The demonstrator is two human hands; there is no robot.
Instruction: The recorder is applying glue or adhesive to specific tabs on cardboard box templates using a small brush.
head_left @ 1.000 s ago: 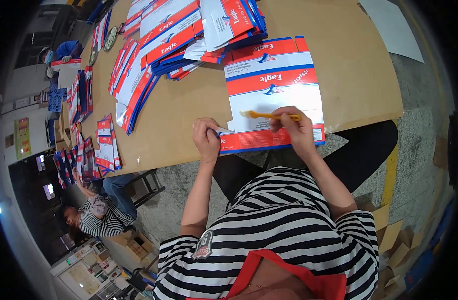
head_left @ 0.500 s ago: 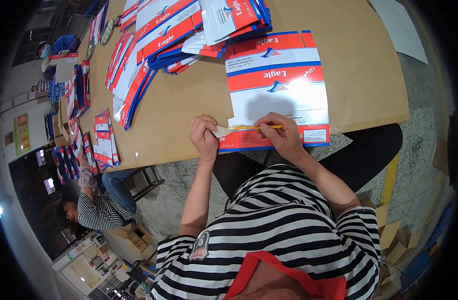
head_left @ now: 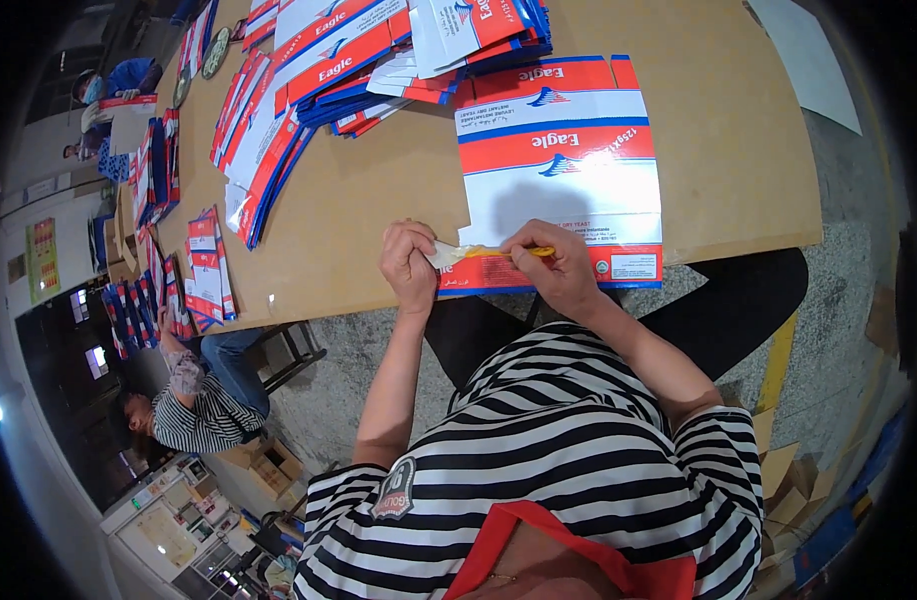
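In front of me lies a flat printed carton (head_left: 579, 200) in red, white and blue, its lower edge by the table's near edge. My left hand (head_left: 409, 268) is closed on a pale, thin piece (head_left: 445, 254) at the carton's lower left corner; whether it is a flap of the carton or separate paper, I cannot tell. My right hand (head_left: 561, 268) grips a slim yellow tool (head_left: 544, 251) over the carton's lower part. The tool points left, toward the pale piece. Its working end is too small to make out.
Several stacks of flat cartons (head_left: 349, 60) spread over the brown table (head_left: 719, 150) at the far left. A small stack (head_left: 207, 268) stands near the left edge. Two people (head_left: 204, 410) work on the left. A white sheet (head_left: 809, 60) lies at far right; open boxes (head_left: 789, 490) stand below right.
My right hand and the yellow tool have shifted slightly left, closer to my left hand. My left hand stays closed on the pale piece. The carton lies as before.
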